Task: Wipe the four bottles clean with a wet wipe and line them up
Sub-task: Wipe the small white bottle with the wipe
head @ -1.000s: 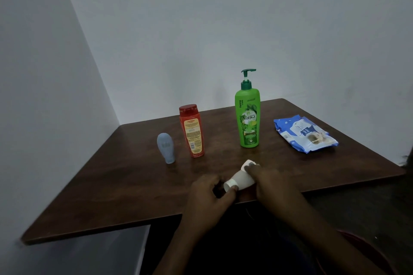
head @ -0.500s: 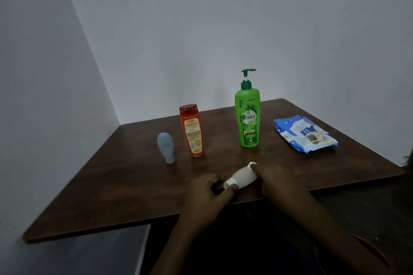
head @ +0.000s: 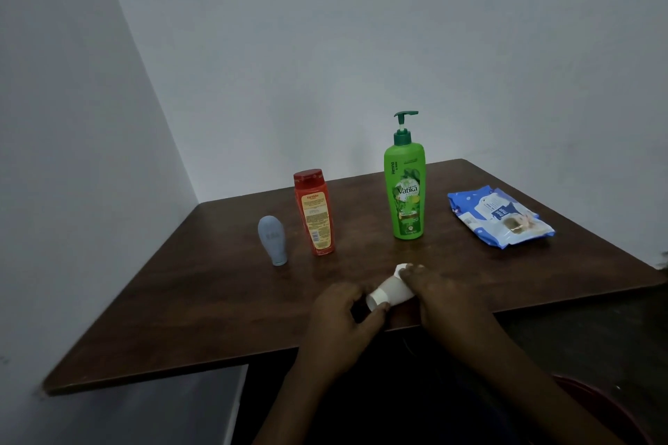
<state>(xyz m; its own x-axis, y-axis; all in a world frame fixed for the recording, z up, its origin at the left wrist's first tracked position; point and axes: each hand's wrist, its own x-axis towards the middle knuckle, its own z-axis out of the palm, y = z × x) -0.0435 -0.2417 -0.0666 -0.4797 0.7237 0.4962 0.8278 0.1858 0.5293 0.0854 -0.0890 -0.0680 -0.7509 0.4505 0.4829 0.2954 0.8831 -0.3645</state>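
Note:
A small white bottle [head: 388,291] lies tilted near the table's front edge, cap end toward me. My left hand [head: 341,314] pinches its cap end. My right hand [head: 441,294] curls over its body and far end; a bit of white shows at its fingertips, and I cannot tell whether that is a wipe or the bottle. Three bottles stand upright farther back: a small grey-blue one [head: 273,240], a red one [head: 314,211] and a tall green pump bottle [head: 405,188].
A blue pack of wet wipes [head: 500,215] lies at the right on the dark wooden table [head: 202,300]. Grey walls close in at the left and behind. A red rounded object [head: 614,408] sits low at the right, off the table.
My right hand has slid slightly along the white bottle and back. The bottle stays in place between both hands, and the standing bottles have not moved.

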